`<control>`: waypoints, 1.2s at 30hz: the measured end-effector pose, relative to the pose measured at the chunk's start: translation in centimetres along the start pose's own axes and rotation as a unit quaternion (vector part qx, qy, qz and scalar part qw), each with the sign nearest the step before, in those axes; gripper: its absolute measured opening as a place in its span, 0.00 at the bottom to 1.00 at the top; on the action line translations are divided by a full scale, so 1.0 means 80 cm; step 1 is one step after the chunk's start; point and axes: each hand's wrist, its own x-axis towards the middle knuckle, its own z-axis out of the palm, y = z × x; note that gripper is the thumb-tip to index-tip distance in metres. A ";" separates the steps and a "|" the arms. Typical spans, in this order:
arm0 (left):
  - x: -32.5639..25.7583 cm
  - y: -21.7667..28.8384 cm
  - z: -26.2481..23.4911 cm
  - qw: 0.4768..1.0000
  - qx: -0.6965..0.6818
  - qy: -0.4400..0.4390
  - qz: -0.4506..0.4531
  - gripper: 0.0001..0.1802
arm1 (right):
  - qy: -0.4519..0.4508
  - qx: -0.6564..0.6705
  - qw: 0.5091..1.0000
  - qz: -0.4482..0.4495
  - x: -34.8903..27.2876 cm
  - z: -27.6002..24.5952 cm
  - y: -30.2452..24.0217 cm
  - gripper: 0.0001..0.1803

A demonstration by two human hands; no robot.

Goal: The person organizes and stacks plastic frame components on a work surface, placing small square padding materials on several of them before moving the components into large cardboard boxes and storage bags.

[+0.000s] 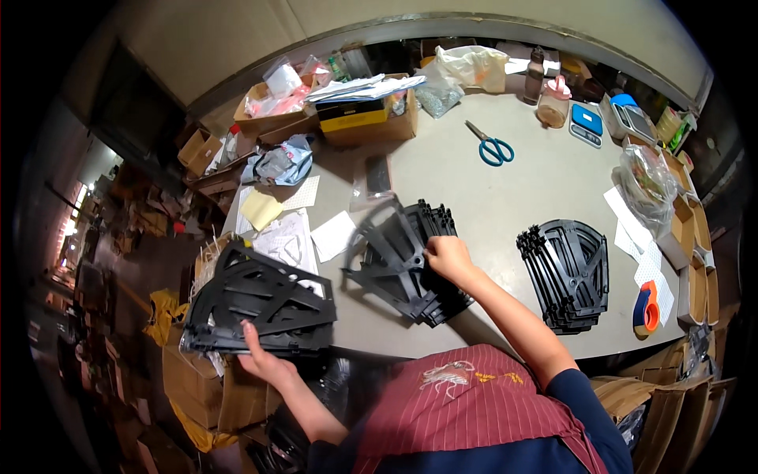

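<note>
My left hand (267,362), thumb on top, grips a pile of black fan-shaped plastic frames (264,296) beyond the table's left front edge. At the middle of the table my right hand (450,259) has its fingers closed at the side of another black fan-shaped plastic frame (391,257). That frame is smeared by motion and tilted over a stack of like frames (442,304). Its held edge is partly hidden by my fingers. To the right stands a further neat stack of the same black frames (564,276), touched by neither hand.
Blue-handled scissors (491,148) lie at the far middle. Cardboard boxes (367,130) hold papers and bags at the back left. Two small scales (586,125), a bottle (534,77) and a jar (553,104) stand back right. A tape roll (647,308) lies near right.
</note>
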 end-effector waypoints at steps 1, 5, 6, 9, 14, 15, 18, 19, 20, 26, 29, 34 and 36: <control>0.003 0.004 -0.005 1.000 -0.007 0.005 0.000 0.21 | 0.001 0.000 1.000 -0.001 -0.002 0.003 0.007 0.11; 0.007 0.008 -0.027 0.999 -0.034 0.009 -0.036 0.20 | -0.012 -0.164 0.986 -0.042 -0.014 0.005 0.010 0.07; 0.007 0.006 -0.033 0.996 -0.053 -0.004 -0.068 0.19 | 0.018 -0.181 0.981 -0.066 -0.017 -0.001 0.006 0.06; -0.005 -0.012 -0.036 0.986 -0.063 -0.043 -0.150 0.17 | 0.042 -0.251 0.966 -0.043 -0.020 -0.013 0.007 0.07; -0.030 -0.040 -0.019 0.965 -0.104 -0.128 -0.202 0.18 | -0.017 0.022 0.995 -0.099 -0.032 -0.047 -0.041 0.10; -0.035 -0.042 -0.011 0.963 -0.102 -0.131 -0.211 0.18 | -0.091 0.128 0.986 -0.054 -0.037 -0.065 -0.068 0.13; -0.053 -0.035 0.019 0.953 -0.099 -0.179 -0.222 0.17 | -0.198 0.324 0.924 -0.036 -0.053 -0.067 -0.094 0.20; -0.057 -0.032 0.026 0.955 -0.071 -0.201 -0.205 0.19 | -0.209 0.292 0.932 -0.041 -0.056 -0.078 -0.103 0.20; -0.059 -0.035 0.028 0.955 -0.058 -0.200 -0.209 0.20 | -0.179 0.232 0.955 -0.039 -0.058 -0.076 -0.100 0.19; -0.066 -0.034 0.039 0.961 -0.044 -0.175 -0.210 0.20 | -0.099 0.660 0.741 0.077 -0.054 -0.115 -0.084 0.07; -0.052 -0.042 0.026 0.964 -0.061 -0.138 -0.218 0.16 | -0.117 0.736 0.665 0.052 -0.043 -0.172 -0.062 0.05; -0.034 -0.030 0.003 0.939 -0.128 -0.103 -0.302 0.22 | 0.040 0.675 0.736 -0.022 -0.071 -0.260 -0.021 0.20; -0.030 -0.027 -0.007 0.934 -0.144 -0.108 -0.307 0.27 | 0.160 0.495 0.854 -0.028 -0.092 -0.295 0.002 0.24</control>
